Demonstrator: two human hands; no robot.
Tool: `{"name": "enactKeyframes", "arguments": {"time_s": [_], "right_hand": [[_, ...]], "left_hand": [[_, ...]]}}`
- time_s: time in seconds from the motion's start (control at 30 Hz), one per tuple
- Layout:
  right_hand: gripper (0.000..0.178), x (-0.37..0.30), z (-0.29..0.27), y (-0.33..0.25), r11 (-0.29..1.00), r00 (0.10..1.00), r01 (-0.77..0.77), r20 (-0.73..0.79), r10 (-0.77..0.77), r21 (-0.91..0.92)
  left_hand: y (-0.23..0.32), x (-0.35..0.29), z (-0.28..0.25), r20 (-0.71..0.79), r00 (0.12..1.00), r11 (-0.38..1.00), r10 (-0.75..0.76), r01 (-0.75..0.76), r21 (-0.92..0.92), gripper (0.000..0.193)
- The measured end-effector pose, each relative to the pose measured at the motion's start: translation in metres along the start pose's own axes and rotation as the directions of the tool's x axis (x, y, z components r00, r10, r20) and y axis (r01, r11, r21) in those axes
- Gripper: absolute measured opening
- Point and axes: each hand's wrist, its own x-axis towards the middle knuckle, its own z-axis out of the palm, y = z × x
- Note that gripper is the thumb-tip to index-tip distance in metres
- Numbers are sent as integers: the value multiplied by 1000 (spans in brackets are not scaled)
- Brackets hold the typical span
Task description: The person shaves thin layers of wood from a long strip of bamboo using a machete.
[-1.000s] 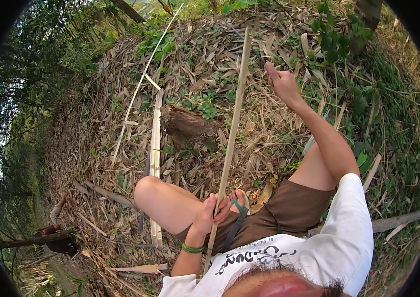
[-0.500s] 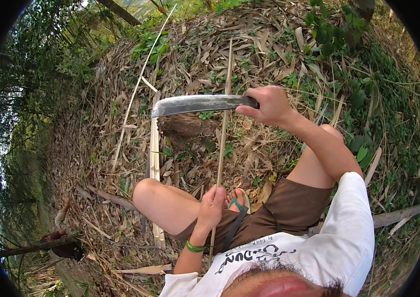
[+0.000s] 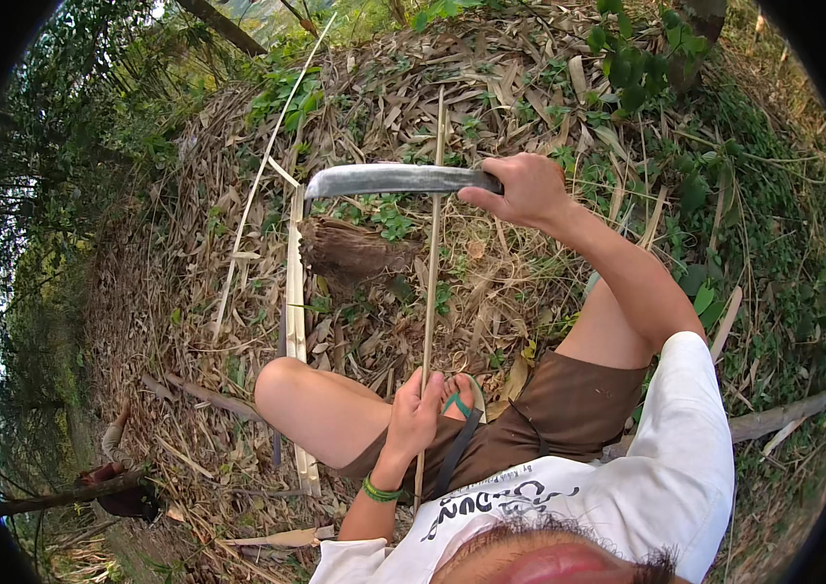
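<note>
Dry bamboo leaves and split culms covered the sloping ground (image 3: 238,292) where the person sat. Left hand (image 3: 417,414) clenched the thin bamboo strip (image 3: 431,282) low by the knee, holding it upright and steady. Right hand (image 3: 527,188) gripped the machete (image 3: 388,180) handle, blade level across the strip's upper part, apparently placed for shaving.

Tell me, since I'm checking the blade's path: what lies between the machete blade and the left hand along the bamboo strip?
In the head view, only the bare bamboo strip runs from the machete blade to the left hand; a cut stump sits just left of it.
</note>
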Motion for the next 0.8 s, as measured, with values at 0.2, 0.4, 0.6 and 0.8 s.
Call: {"name": "enactKeyframes", "arguments": {"time_s": [0.2,0.4,0.6,0.8], "right_hand": [[83,23,4,45,982,987,-160,20,159,99],[75,4,14,-14,994,992,69,100,-77,82],[93,36,25,101,818,823,-568,57,565,87],[85,20,14,84,718,806,-573,114,581,395]], "left_hand": [[-15,-8,0,3,999,999,46,-46,-2,31],[-27,0,-7,-66,998,1000,-4,2,-29,34],[-48,-26,-19,7,999,997,-42,42,-70,29],[-42,-15,-24,182,983,945,-35,92,-314,25]]}}
